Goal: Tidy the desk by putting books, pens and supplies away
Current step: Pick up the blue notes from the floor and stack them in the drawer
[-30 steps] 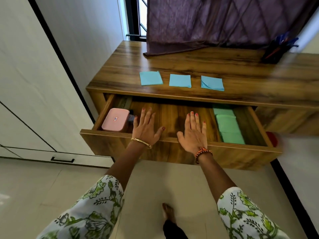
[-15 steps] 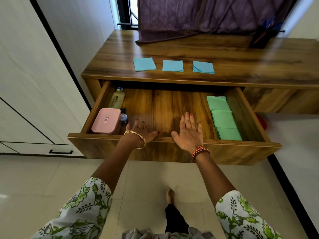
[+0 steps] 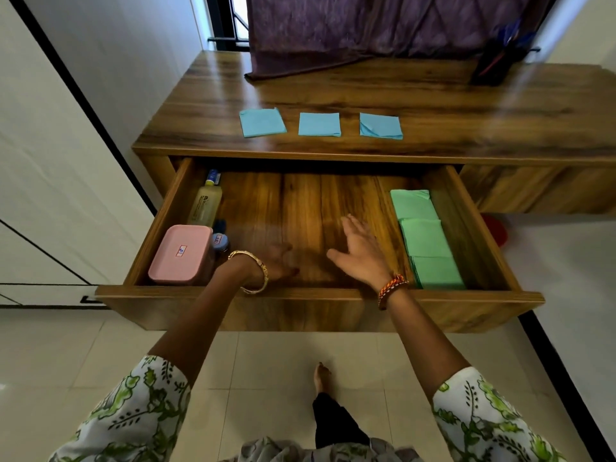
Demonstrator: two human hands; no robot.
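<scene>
The wooden drawer of the desk stands pulled far out. Both my hands hover over its bare middle. My left hand is blurred, its fingers loose above the drawer floor near the front wall. My right hand is spread flat with straight fingers and holds nothing. Three blue paper squares lie in a row on the desk top. A row of green paper stacks fills the drawer's right side.
A pink box, a small blue-capped jar and a pale yellow bottle sit at the drawer's left. A dark pen holder stands at the desk's back right by the purple curtain. White cupboard doors are on the left.
The drawer has slid further out toward me. Both hands have come off its front edge and now hang over the drawer's inside.
</scene>
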